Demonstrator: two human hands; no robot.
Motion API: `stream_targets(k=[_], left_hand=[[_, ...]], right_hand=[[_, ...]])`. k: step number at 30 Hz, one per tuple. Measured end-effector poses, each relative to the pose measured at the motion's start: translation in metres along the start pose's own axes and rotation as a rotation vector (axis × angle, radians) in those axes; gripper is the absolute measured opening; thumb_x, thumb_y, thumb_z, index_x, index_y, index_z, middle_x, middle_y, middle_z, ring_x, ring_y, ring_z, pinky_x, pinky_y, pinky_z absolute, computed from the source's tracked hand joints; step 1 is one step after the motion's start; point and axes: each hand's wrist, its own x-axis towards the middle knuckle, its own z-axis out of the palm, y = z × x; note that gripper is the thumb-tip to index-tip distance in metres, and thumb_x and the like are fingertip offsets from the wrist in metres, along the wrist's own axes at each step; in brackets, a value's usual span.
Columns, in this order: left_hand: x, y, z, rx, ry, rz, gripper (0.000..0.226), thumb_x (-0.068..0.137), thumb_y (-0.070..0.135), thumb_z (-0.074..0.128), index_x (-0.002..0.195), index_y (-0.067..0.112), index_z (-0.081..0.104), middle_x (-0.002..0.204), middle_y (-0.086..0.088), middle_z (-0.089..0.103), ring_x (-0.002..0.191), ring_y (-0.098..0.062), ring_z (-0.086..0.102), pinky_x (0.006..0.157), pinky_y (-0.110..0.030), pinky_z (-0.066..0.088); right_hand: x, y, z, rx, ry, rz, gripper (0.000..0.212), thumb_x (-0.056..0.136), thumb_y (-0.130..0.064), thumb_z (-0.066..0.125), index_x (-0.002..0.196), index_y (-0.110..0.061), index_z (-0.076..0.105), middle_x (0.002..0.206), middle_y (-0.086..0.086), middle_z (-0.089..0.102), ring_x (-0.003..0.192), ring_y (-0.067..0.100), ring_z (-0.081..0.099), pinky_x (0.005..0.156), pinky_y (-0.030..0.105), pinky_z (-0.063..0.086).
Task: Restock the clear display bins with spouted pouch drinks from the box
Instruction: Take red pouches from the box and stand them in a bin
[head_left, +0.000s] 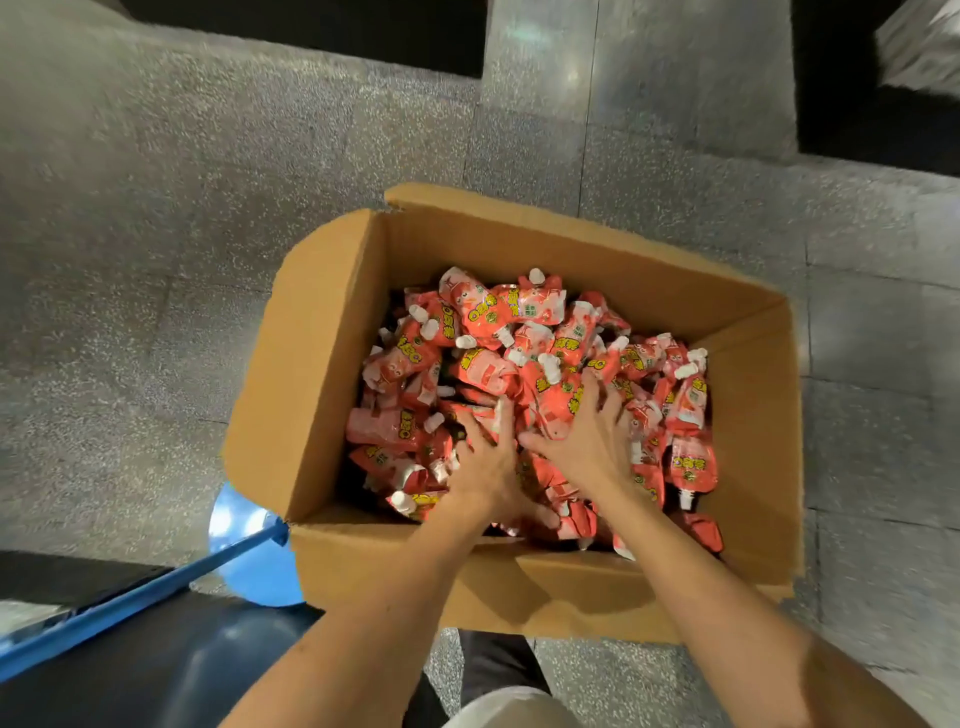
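Floor: grey speckled tiles (260, 208). On it, one open cardboard box (322, 364), flaps raised, heaped with red spouted pouch drinks (488, 317), white caps. Left hand (483, 467) and right hand (587, 441): both inside the box, side by side, fingers spread flat on the pouches, gripping none. Blue object (249, 571) by the box's near-left corner.
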Motion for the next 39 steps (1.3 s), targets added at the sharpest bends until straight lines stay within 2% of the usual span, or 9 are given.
stream_targets(k=[4, 13, 16, 21, 26, 30, 32, 36, 39], left_hand=[[0.004, 0.010, 0.014, 0.140, 0.065, -0.054, 0.140, 0.061, 0.065, 0.084, 0.153, 0.034, -0.018, 0.153, -0.035, -0.024, 0.135, -0.047, 0.033, 0.098, -0.052, 0.050], [-0.003, -0.005, 0.002, 0.044, 0.123, 0.102, 0.084, 0.089, 0.026, 0.071, 0.151, 0.031, 0.015, 0.126, -0.021, 0.048, 0.113, -0.041, 0.055, 0.089, -0.046, 0.049], [-0.010, -0.015, -0.009, -0.265, 0.249, 0.050, 0.072, 0.091, 0.024, 0.065, 0.147, 0.026, 0.021, 0.114, -0.017, 0.058, 0.103, -0.037, 0.060, 0.088, -0.047, 0.052], [-0.026, -0.030, -0.044, -0.749, 0.336, 0.007, 0.064, 0.088, 0.031, 0.065, 0.143, 0.025, 0.032, 0.115, 0.001, 0.060, 0.103, -0.022, 0.059, 0.092, -0.035, 0.048], [-0.064, -0.052, -0.065, -1.057, 0.290, 0.039, 0.079, 0.078, 0.025, 0.077, 0.141, 0.030, 0.031, 0.118, 0.003, 0.058, 0.091, -0.014, 0.067, 0.079, -0.027, 0.058], [-0.127, -0.074, -0.075, -1.355, 0.346, 0.089, 0.071, 0.054, 0.034, 0.086, 0.112, 0.000, 0.064, 0.092, -0.010, 0.069, 0.075, -0.021, 0.065, 0.066, -0.031, 0.052], [-0.171, -0.089, -0.083, -1.527, 0.407, 0.172, 0.052, 0.061, 0.026, 0.080, 0.106, 0.004, 0.068, 0.095, -0.018, 0.068, 0.075, -0.025, 0.064, 0.069, -0.032, 0.051], [-0.286, -0.118, -0.088, -1.973, 0.619, 0.460, 0.028, 0.090, 0.010, 0.056, 0.110, 0.030, 0.057, 0.085, 0.007, 0.070, 0.070, -0.008, 0.067, 0.068, -0.025, 0.054], [-0.389, -0.138, -0.065, -2.015, 0.764, 0.576, 0.025, 0.098, 0.010, 0.042, 0.098, 0.027, 0.059, 0.077, 0.007, 0.071, 0.065, -0.008, 0.068, 0.062, -0.022, 0.056]], right_hand=[[0.005, -0.004, 0.004, -0.056, 0.050, 0.038, 0.101, 0.077, -0.050, 0.078, 0.153, -0.021, 0.017, 0.147, 0.022, 0.024, 0.130, 0.041, 0.036, 0.096, 0.048, 0.045], [0.003, 0.006, -0.010, 0.058, 0.014, -0.023, 0.075, 0.089, -0.036, 0.070, 0.150, -0.019, 0.029, 0.150, 0.017, 0.029, 0.124, 0.041, 0.050, 0.091, 0.044, 0.050], [-0.005, 0.006, -0.015, 0.124, 0.023, -0.016, 0.077, 0.090, -0.030, 0.071, 0.153, -0.014, 0.029, 0.156, 0.017, 0.031, 0.134, 0.040, 0.045, 0.101, 0.048, 0.045], [-0.023, 0.008, -0.023, 0.294, 0.020, 0.013, 0.053, 0.087, -0.025, 0.073, 0.135, -0.013, 0.054, 0.120, 0.006, 0.066, 0.112, 0.030, 0.061, 0.095, 0.046, 0.051], [-0.054, -0.018, -0.043, 0.704, -0.061, 0.062, 0.015, 0.083, -0.020, 0.078, 0.084, -0.022, 0.063, 0.086, -0.004, 0.068, 0.078, 0.017, 0.062, 0.078, 0.031, 0.047], [-0.107, -0.063, -0.052, 0.924, -0.158, -0.118, 0.014, 0.078, -0.011, 0.081, 0.073, -0.013, 0.068, 0.063, -0.003, 0.065, 0.054, 0.014, 0.057, 0.060, 0.030, 0.048], [-0.144, -0.088, -0.062, 0.942, -0.179, -0.248, 0.019, 0.080, -0.011, 0.080, 0.069, -0.018, 0.065, 0.061, -0.009, 0.065, 0.055, 0.009, 0.061, 0.055, 0.023, 0.048], [-0.240, -0.131, -0.073, 0.986, -0.320, -0.533, 0.007, 0.082, -0.009, 0.078, 0.084, -0.010, 0.073, 0.068, -0.005, 0.071, 0.054, 0.001, 0.063, 0.052, 0.017, 0.049], [-0.336, -0.150, -0.074, 0.962, -0.519, -0.739, 0.020, 0.079, -0.020, 0.082, 0.093, -0.010, 0.072, 0.080, -0.002, 0.075, 0.069, 0.004, 0.069, 0.062, 0.021, 0.055]])
